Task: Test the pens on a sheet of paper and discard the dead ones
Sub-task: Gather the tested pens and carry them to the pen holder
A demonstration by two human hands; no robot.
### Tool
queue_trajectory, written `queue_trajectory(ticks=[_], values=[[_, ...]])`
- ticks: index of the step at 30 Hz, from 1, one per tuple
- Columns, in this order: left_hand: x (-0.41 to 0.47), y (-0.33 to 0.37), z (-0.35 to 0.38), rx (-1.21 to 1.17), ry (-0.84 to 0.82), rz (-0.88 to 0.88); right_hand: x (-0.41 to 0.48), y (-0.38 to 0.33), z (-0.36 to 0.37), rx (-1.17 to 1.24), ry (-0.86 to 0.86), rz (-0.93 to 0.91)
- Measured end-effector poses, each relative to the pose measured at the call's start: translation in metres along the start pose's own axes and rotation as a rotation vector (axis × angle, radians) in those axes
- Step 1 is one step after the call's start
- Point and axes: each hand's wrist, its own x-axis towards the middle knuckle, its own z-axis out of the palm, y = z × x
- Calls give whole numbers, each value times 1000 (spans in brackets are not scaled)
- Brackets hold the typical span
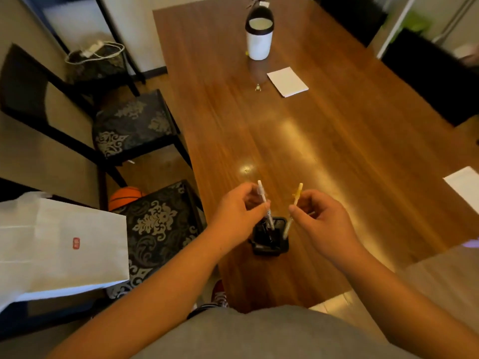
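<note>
The left hand (238, 211) has its fingers curled and pinches a white pen (263, 200). The right hand (321, 218) pinches a yellow pen (296, 199) between thumb and fingers. Both pens stand almost straight up and lean a little apart at the top. Their low ends reach down into a black pen holder (269, 239) right under the two hands.

The holder stands on the wooden bench (324, 141), close to the near end and near the long edge at 9 o'clock. Past that edge are two dark chairs with a flower pattern (134, 125), a white paper bag (59, 244) and an orange ball (124, 196).

From the holder toward 12 o'clock there is a big bare stretch of shiny wood. Far off that way lie a small gold clip (258, 87), a white pad of paper (287, 81) and a white cup with a black rim (259, 37). At 2 o'clock, another white sheet (464, 185) pokes in at the picture's edge.
</note>
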Motion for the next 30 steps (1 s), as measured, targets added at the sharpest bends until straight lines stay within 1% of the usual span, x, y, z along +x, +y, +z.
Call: queue_trajectory(ticks=[3, 7, 11, 14, 18, 21, 27, 30], values=[[10, -10, -2, 56, -64, -9, 2, 8, 6, -87, 82, 24], [19, -22, -1, 198, -112, 31, 0, 22, 18, -181, 127, 58], [23, -26, 5, 318, -203, 76, -5, 33, 23, -272, 123, 84], [25, -24, 10, 465, -285, 110, -8, 39, 25, -298, 110, 124], [33, -18, 20, 647, -319, 228, -9, 44, 26, -358, 105, 151], [42, -18, 24, 703, -339, 289, -7, 48, 29, -390, 114, 171], [53, -21, 27, 758, -443, 271, -2, 48, 30, -435, 97, 182], [54, -23, 30, 773, -507, 251, -1, 48, 30, -477, 57, 180]])
